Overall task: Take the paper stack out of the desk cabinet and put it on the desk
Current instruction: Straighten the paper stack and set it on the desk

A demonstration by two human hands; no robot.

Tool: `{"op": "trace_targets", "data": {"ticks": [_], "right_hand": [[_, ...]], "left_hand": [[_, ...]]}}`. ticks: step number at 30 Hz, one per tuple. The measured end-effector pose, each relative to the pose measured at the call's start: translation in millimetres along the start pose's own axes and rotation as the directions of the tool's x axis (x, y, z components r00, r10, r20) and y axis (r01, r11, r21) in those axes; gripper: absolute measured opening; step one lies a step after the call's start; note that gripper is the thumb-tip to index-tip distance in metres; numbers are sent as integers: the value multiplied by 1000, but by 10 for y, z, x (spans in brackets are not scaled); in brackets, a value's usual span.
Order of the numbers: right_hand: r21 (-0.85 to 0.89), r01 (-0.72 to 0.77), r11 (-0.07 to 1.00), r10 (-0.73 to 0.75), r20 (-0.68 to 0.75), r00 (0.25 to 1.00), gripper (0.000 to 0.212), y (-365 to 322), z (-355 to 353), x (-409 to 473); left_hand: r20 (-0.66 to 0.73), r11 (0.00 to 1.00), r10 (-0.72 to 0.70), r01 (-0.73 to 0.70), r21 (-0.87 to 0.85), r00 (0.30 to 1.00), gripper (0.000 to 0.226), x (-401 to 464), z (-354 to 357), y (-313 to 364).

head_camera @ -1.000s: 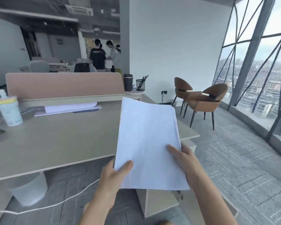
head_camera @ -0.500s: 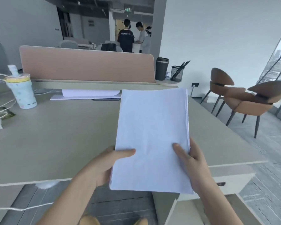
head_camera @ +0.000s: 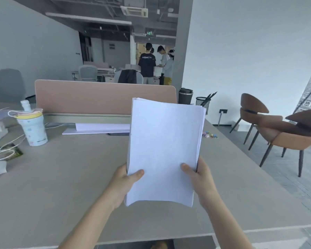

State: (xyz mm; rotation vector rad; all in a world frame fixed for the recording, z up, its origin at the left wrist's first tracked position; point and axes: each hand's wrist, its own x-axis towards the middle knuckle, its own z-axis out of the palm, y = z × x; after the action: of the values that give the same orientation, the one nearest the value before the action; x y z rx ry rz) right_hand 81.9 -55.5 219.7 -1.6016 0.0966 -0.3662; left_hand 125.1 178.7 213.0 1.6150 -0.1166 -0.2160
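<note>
A white paper stack [head_camera: 164, 146] is held up in the air over the grey desk [head_camera: 70, 177], tilted toward me with its far end raised. My left hand [head_camera: 126, 182] grips its lower left edge, thumb on top. My right hand [head_camera: 199, 178] grips the lower right edge the same way. The stack's bottom edge bows slightly. The desk cabinet is out of view below the desk's front edge.
A pale cup with a lid and straw [head_camera: 32, 126] and white cables [head_camera: 2, 151] sit at the left. More paper [head_camera: 99, 128] lies below the pink divider [head_camera: 104, 97]. A dark tumbler [head_camera: 185, 96] and pen holder [head_camera: 203, 103] stand behind. Brown chairs [head_camera: 276, 130] stand at the right.
Both hands carried the paper stack up from beside the desk to over its top. The view has moved closer over the desk.
</note>
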Motion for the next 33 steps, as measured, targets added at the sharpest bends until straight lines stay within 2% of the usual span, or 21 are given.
{"op": "trace_targets", "data": {"ticks": [3, 6, 8, 11, 13, 16, 18, 23, 28, 33], "right_hand": [[5, 29, 1000, -29, -16, 999, 40, 25, -25, 163], [2, 78, 997, -78, -22, 997, 42, 124, -87, 285], [26, 82, 996, -81, -31, 996, 37, 247, -100, 306], [44, 63, 997, -63, -14, 998, 20, 466, -74, 287], [55, 81, 995, -82, 11, 997, 25, 499, -51, 318], [94, 92, 991, -93, 8, 996, 23, 394, -64, 472], [102, 134, 986, -132, -24, 991, 22, 286, -82, 592], [63, 191, 980, -188, -55, 981, 23, 236, -71, 808], [33, 125, 992, -124, -34, 992, 25, 549, -11, 814], [10, 154, 988, -153, -53, 987, 22, 539, -50, 835]], "left_hand": [[-47, 999, 38, -37, 34, 998, 20, 165, 138, 36], [-91, 999, 38, -34, 42, 995, 20, 278, 290, 10], [-145, 1000, 10, -7, 16, 989, 16, 324, 384, -89], [-220, 996, -51, 35, -77, 974, 14, 310, 539, -336], [-264, 991, -35, 0, -132, 964, 23, 311, 587, -468], [-248, 985, -16, -28, -173, 969, 52, 359, 580, -516], [-232, 979, -22, -26, -204, 972, 57, 414, 539, -530], [-222, 979, -22, -25, -204, 975, 38, 530, 501, -533], [-284, 983, 8, -60, -176, 959, 19, 556, 576, -541], [-289, 985, 32, -79, -153, 957, 8, 582, 568, -435]]}}
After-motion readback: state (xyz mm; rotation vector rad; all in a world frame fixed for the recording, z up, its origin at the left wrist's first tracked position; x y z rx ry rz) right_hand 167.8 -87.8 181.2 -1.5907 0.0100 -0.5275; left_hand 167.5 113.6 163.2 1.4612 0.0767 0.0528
